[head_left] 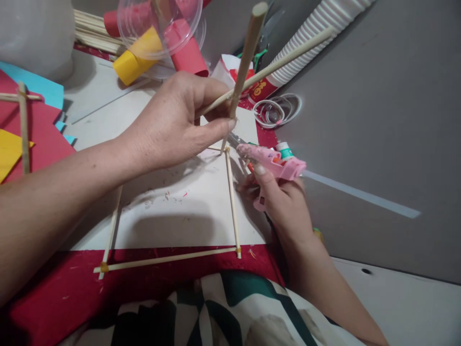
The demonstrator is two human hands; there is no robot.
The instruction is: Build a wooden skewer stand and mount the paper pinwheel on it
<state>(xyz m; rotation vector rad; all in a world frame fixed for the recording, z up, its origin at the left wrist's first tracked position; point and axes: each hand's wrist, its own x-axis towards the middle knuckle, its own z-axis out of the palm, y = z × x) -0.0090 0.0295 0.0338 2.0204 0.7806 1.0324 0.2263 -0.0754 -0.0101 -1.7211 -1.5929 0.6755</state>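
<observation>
Glue gun nozzle points up-left at the pinched sticks

Near the upper centre of the frame, the left hand [173,117] grips two crossing sticks between thumb and fingers. The upright stick [248,53] has its long axis running from the top edge down to just beside the frame's far right corner; whether its foot touches cannot be told. The slanting stick [288,60] rises toward the upper right.

Right of centre, the right hand [284,199] is wrapped around the glue gun [266,157]. The gun lies aslant: its nozzle [236,140] aims up-left, close under the left thumb, and its glue stick [360,193] trails out toward the right edge. Contact between nozzle and wood cannot be made out.

The relation that seems to matter is nozzle to upright stick: the nozzle is just right of the stick's lower end, with the left thumb nearest. The stick frame [233,206] lies below, centre, partly on the white sheet [194,197].
</observation>
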